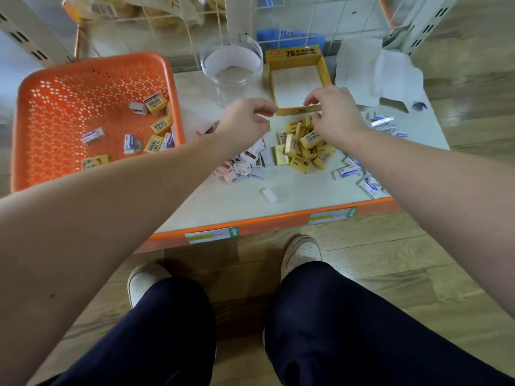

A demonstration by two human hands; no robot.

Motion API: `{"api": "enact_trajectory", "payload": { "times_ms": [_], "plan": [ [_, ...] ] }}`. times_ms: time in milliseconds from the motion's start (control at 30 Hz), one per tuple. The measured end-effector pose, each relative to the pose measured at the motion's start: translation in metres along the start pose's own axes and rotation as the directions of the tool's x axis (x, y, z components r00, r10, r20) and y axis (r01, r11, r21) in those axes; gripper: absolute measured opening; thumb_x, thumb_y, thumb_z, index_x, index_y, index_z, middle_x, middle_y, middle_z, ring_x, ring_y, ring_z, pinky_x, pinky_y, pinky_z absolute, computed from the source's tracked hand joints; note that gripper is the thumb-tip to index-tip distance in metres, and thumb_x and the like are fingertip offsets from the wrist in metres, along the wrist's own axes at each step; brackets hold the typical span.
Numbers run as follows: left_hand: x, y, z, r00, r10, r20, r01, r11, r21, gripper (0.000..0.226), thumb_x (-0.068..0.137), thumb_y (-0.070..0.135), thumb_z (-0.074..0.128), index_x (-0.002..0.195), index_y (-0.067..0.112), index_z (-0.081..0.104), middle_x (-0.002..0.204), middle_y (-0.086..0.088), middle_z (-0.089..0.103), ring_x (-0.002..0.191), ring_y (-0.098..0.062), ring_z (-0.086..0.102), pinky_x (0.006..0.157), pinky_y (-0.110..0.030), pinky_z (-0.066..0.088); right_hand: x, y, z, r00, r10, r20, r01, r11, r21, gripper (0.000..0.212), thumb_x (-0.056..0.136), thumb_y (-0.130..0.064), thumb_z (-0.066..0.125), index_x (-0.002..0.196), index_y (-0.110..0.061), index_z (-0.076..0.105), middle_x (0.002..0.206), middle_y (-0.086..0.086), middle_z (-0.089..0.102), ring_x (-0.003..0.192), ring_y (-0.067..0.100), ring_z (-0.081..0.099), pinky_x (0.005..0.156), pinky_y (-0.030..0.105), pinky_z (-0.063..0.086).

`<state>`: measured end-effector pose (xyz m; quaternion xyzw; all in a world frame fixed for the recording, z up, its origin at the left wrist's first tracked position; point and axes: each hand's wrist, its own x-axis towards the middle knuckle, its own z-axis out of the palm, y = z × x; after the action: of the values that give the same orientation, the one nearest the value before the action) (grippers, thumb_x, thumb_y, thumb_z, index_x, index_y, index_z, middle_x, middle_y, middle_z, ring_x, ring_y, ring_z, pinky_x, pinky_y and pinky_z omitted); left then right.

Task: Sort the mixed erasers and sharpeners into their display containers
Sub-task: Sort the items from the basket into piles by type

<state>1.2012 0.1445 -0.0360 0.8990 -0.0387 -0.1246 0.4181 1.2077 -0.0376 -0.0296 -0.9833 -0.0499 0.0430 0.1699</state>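
An empty yellow display box point(271, 79) marked 2B stands at the back of the white shelf top point(301, 188). My right hand point(333, 114) pinches its low front wall. My left hand point(246, 119), fingers curled, pinches the box's front left corner. A pile of yellow erasers point(302, 151) lies just in front of the box, partly under my right hand. A heap of pink and white pieces point(245, 162) lies to its left, under my left forearm. White and blue erasers point(349, 171) are scattered on the right. One plain white eraser point(269, 195) lies alone nearer the front.
An orange perforated basket point(92, 62) at the left holds several mixed erasers point(157, 126). A clear glass jar point(231, 68) stands left of the box. Crumpled white packaging point(376, 71) lies at the back right. The shelf's orange front edge point(278, 218) is above my shoes.
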Motion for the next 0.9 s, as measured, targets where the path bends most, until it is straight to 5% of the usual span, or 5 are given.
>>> {"api": "enact_trajectory", "payload": {
  "times_ms": [233,467,667,800,900],
  "plan": [
    [-0.015,-0.027,-0.065,0.961,0.16,-0.226,-0.148,0.987,0.069,0.039,0.084,0.002,0.047,0.114,0.016,0.066,0.103,0.012,0.064,0.096,0.0,0.058,0.086,-0.006,0.042,0.015,-0.066,0.017,0.986,-0.165,-0.028,0.166,0.985,0.048,0.035,0.088,-0.004,0.049,0.121,-0.013,0.056,0.123,0.008,0.055,0.116,0.024,0.046,0.095,0.03,0.035],
    [-0.035,-0.081,-0.125,0.883,-0.039,-0.468,0.075,0.996,0.058,0.036,0.081,0.002,0.047,0.105,0.019,0.068,0.095,0.008,0.064,0.073,-0.002,0.054,0.064,-0.003,0.037,0.027,-0.149,0.034,0.945,-0.316,-0.085,0.326,0.929,0.177,0.028,0.086,-0.009,0.05,0.112,-0.014,0.06,0.116,0.003,0.058,0.106,0.014,0.052,0.09,0.021,0.037],
    [-0.059,-0.133,-0.15,0.944,-0.216,-0.25,0.272,0.938,0.216,0.042,0.081,0.006,0.057,0.122,0.015,0.06,0.119,-0.006,0.063,0.11,-0.022,0.056,0.089,-0.024,0.04,0.026,-0.205,0.051,0.887,-0.454,-0.084,0.462,0.865,0.197,0.022,0.085,-0.009,0.052,0.103,-0.011,0.065,0.108,0.005,0.063,0.101,0.018,0.055,0.088,0.024,0.036],
    [-0.073,-0.167,-0.158,0.971,-0.211,-0.114,0.239,0.865,0.441,0.041,0.08,0.014,0.06,0.121,0.018,0.06,0.122,-0.013,0.058,0.114,-0.033,0.05,0.098,-0.038,0.041,0.025,-0.221,0.07,0.864,-0.501,0.058,0.485,0.856,0.179,0.027,0.085,-0.007,0.05,0.108,-0.011,0.064,0.114,0.007,0.06,0.106,0.02,0.053,0.087,0.025,0.036],
    [-0.078,-0.187,-0.169,0.961,-0.247,-0.126,0.278,0.845,0.457,0.045,0.079,0.014,0.063,0.123,0.019,0.057,0.124,-0.014,0.055,0.117,-0.035,0.047,0.1,-0.042,0.04,0.026,-0.229,0.081,0.837,-0.511,0.198,0.506,0.859,0.081,0.034,0.086,-0.011,0.048,0.118,-0.017,0.058,0.124,0.005,0.055,0.112,0.023,0.051,0.089,0.032,0.041]
  ]
}}
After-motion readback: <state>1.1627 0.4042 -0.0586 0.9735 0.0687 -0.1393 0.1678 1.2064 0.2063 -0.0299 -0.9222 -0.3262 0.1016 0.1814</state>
